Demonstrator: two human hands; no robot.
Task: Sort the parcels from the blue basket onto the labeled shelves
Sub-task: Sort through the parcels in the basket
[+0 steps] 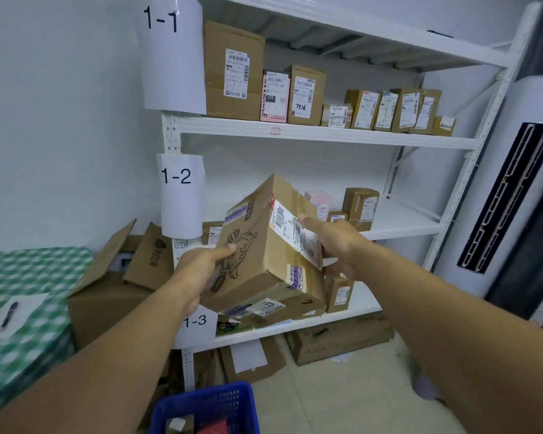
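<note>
Parcel (pixel 264 255) before shelves (pixel 326 137), basket (pixel 201 399) below it, table (pixel 29 270) left, pen (pixel 9 314) on table

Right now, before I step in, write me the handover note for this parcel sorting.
Left hand grips the cardboard parcel by its left side; right hand holds its right edge, index finger straight on the shipping label.
The parcel is tilted in the air before shelf 1-2, not yet shelved.
Done: shelved parcels stand on shelf 1-1, shelf 1-2 and shelf 1-3.
Left: shelve this one; the blue basket on the floor holds more items.
</note>
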